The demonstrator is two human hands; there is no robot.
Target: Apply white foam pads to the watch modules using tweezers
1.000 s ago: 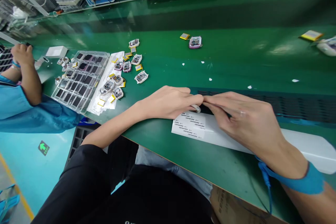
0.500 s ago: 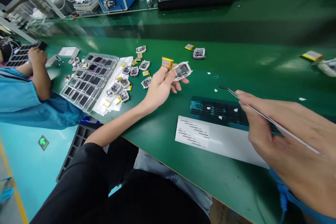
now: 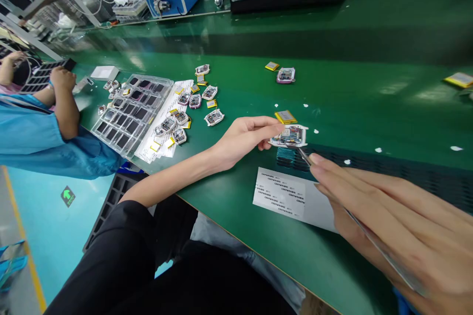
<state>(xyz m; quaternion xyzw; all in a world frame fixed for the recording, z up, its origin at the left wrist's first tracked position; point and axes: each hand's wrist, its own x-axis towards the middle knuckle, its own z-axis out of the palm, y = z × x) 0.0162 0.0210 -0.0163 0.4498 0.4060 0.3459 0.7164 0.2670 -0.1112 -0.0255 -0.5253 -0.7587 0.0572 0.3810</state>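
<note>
Visibly, the left hand pinches a white-rimmed squarish circuit module over the green counter, inside its near edge; the right hand clasps a slim silver metal tool. Light tip pressure advised.

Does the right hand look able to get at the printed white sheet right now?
Probably yes: the right hand overlaps the printed white sheet in this view, and nothing visible lies on the printed end. It does hold a thin metal tool, its tip at the white-framed device.
</note>
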